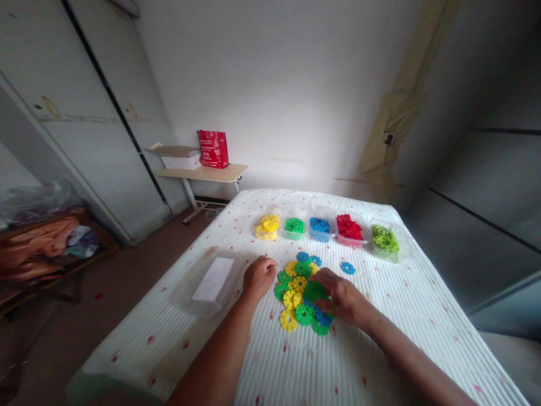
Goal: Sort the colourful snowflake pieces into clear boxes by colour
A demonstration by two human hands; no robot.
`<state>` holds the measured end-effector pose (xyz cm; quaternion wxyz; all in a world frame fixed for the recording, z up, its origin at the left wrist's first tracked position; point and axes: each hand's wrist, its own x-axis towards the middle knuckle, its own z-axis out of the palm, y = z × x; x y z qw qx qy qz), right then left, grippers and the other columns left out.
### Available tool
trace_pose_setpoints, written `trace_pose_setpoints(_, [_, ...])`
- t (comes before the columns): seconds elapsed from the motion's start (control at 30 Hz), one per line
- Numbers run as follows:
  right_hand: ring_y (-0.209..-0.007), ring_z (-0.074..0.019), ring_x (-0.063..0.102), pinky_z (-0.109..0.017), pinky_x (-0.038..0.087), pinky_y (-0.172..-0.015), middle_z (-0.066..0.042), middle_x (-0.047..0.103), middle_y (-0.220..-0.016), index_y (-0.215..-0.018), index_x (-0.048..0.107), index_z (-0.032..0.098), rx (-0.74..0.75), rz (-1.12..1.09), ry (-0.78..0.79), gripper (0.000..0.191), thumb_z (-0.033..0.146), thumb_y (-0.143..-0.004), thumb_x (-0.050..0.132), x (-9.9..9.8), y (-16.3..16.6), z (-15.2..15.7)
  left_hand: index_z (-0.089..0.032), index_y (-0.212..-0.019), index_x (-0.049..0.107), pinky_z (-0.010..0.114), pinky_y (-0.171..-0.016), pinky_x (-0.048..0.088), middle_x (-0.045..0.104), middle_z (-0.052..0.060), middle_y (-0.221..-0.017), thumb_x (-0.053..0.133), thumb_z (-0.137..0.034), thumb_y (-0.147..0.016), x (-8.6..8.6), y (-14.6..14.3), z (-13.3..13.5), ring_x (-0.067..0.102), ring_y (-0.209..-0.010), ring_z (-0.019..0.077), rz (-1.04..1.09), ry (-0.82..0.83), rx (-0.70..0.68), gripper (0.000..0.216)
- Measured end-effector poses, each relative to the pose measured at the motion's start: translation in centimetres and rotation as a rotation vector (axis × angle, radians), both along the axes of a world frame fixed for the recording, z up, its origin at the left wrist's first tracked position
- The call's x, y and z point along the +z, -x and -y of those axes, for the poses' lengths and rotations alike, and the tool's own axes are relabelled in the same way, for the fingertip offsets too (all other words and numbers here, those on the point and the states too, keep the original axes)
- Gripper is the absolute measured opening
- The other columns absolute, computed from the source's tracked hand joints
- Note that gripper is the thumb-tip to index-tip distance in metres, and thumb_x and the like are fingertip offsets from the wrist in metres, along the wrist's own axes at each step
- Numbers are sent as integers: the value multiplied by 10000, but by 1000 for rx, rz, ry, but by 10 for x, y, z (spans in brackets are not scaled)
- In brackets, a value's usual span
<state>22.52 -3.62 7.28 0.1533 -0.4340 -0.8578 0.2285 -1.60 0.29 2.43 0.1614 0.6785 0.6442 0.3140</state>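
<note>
A heap of flat plastic snowflake discs [301, 293] in yellow, green and blue lies on the white table [296, 361]. My left hand [258, 276] rests just left of the heap with its fingers curled under; what they hold, if anything, is hidden. My right hand [340, 299] lies on the heap's right side, fingers bent over the green and blue discs. One blue disc [347, 268] lies apart to the right.
Behind the heap stands a row of clear tubs: yellow discs [267, 226], green [294, 226], blue [320, 228], red [349, 229], lime [385, 239]. A clear box with a white sheet [211, 283] sits at the left. A side table with a red bag [213, 149] stands by the wall.
</note>
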Motion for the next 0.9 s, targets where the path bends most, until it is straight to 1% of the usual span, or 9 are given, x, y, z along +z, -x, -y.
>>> trace_pose_setpoints(0.07, [-864, -164, 554, -270, 445, -759, -64, 542, -1060, -1103, 551, 192, -5, 92, 6, 394, 239, -715, 601, 1, 6, -1, -192, -804, 668, 216, -758, 417, 666, 9, -841, 495, -114, -762, -1, 1, -1, 589, -823, 117, 5, 0, 0, 194])
trace_pose_setpoints(0.13, [-895, -168, 545, -263, 431, -778, -55, 538, -1027, -1052, 569, 184, -3, 149, 5, 346, 228, -710, 597, 1, 10, -2, -188, -806, 669, 214, -755, 417, 667, 11, -846, 495, -116, -762, -3, 1, -2, 589, -819, 115, 6, -3, -8, 193])
trace_pose_setpoints(0.27, [-839, -148, 548, -236, 418, -736, -48, 546, -974, -966, 590, 177, -3, 198, -25, 239, 209, -732, 557, 0, 15, -3, -185, -808, 670, 213, -752, 415, 667, 12, -850, 491, -127, -771, -5, 2, -3, 589, -821, 116, 8, -1, -19, 192])
trace_pose_setpoints(0.37, [-816, -153, 560, -234, 419, -709, -55, 570, -951, -953, 602, 175, -18, 241, -64, 231, 217, -731, 554, -1, 17, -3, -195, -811, 672, 215, -755, 412, 669, 8, -850, 498, -131, -772, -3, 2, -2, 588, -830, 117, 7, 14, -9, 190])
trace_pose_setpoints(0.5, [-753, -157, 580, -242, 437, -666, -68, 604, -925, -1059, 591, 165, -54, 197, -141, 335, 226, -734, 539, 3, 7, -5, -195, -809, 673, 215, -754, 409, 670, 11, -856, 500, -128, -770, -1, 2, -1, 591, -830, 118, 5, 16, -8, 189])
trace_pose_setpoints(0.6, [-671, -142, 579, -252, 457, -631, -72, 613, -914, -1157, 556, 169, -138, 106, -188, 387, 246, -784, 489, 5, -13, -10, -194, -806, 673, 214, -747, 412, 671, 12, -856, 509, -131, -767, 0, 2, -1, 592, -818, 118, 12, 25, -10, 180])
trace_pose_setpoints(0.67, [-646, -143, 583, -263, 468, -617, -84, 614, -920, -1178, 555, 165, -175, 79, -201, 392, 275, -814, 459, 6, -26, -13, -197, -806, 672, 212, -748, 413, 670, 7, -856, 510, -128, -766, -1, 1, -1, 590, -818, 116, 18, 36, -6, 181])
trace_pose_setpoints(0.77, [-692, -157, 601, -269, 479, -632, -96, 623, -957, -1175, 568, 172, -160, 40, -166, 387, 313, -839, 438, 6, -40, -13, -200, -802, 671, 212, -752, 414, 669, 3, -855, 508, -125, -764, -1, 1, -1, 587, -821, 115, 20, 40, 2, 184])
trace_pose_setpoints(0.9, [-670, -142, 595, -247, 466, -608, -75, 639, -940, -1160, 579, 200, -87, 40, -42, 363, 287, -824, 471, 11, -42, -4, -200, -801, 669, 213, -760, 417, 668, 3, -848, 502, -115, -760, -1, 1, -1, 588, -816, 113, 29, 25, 1, 192])
